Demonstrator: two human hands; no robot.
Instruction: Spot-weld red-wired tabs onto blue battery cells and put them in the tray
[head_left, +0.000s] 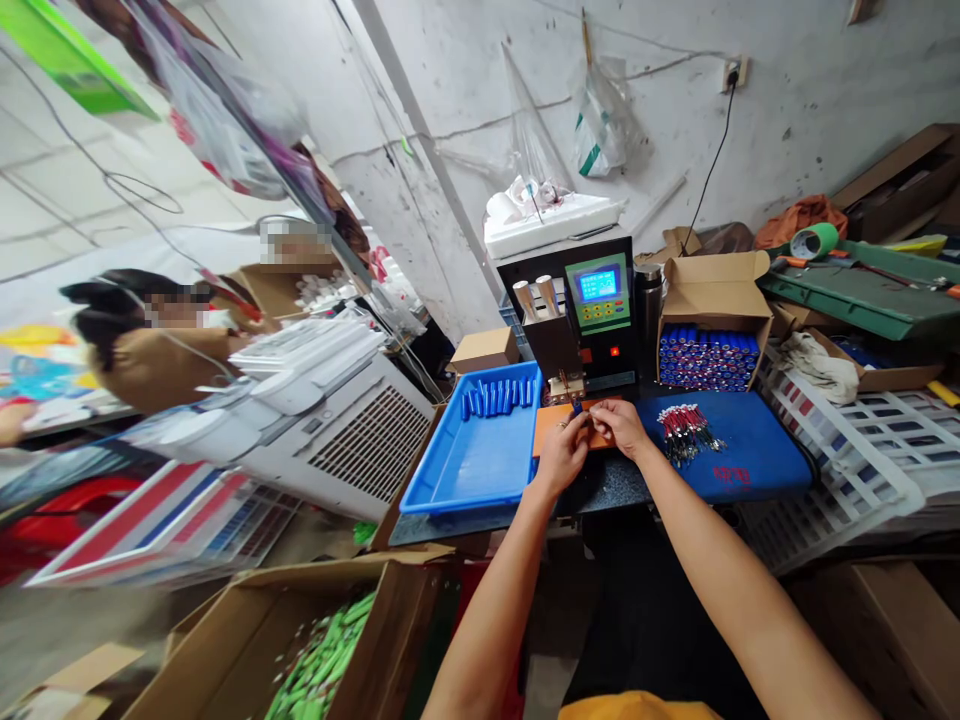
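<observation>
Below the welding head of a black spot-welding machine (pixel 626 300), both of my hands meet over an orange block (pixel 550 430). My left hand (pixel 562 455) is closed around a blue cylindrical battery cell (pixel 577 408), whose end points toward the electrodes (pixel 564 385). My right hand (pixel 621 422) pinches close beside it; whatever lies between its fingertips is too small to make out. Left of the hands, a blue tray (pixel 457 490) carries a row of blue battery cells (pixel 499 397) along its far side. Red and black wire leads with white plugs (pixel 686 430) lie on a blue mat (pixel 750 430) at the right.
An open cardboard box (pixel 712 285) packed with blue cells stands behind the mat. White plastic crates (pixel 847 450) border the right side. At lower left is a carton (pixel 225 640) of green pieces (pixel 326 660). A white air cooler (pixel 360 430) and other people are further left.
</observation>
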